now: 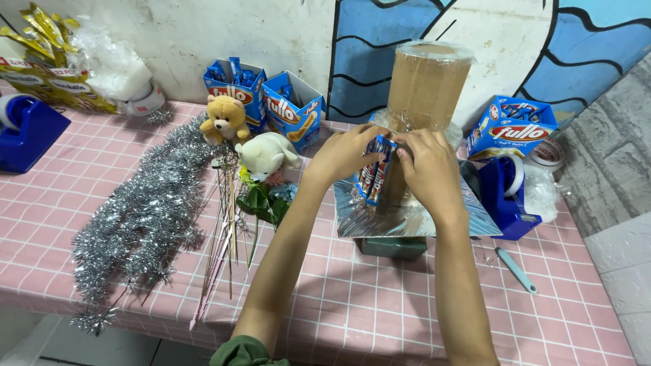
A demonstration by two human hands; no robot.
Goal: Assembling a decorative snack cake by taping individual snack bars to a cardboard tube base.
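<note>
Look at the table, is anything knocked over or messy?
A little. The white teddy bear lies tipped on its side beside the sitting yellow teddy bear. The silver tinsel sprawls loosely, one end hanging over the table edge. Both hands, left hand and right hand, press snack sticks against the cardboard tube.

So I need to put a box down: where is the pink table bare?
Bare cloth lies between the silver tinsel and blue tape dispenser, and along the near edge right of the forearms. Crowded: around both hands, the cardboard tube and plush toys.
</note>
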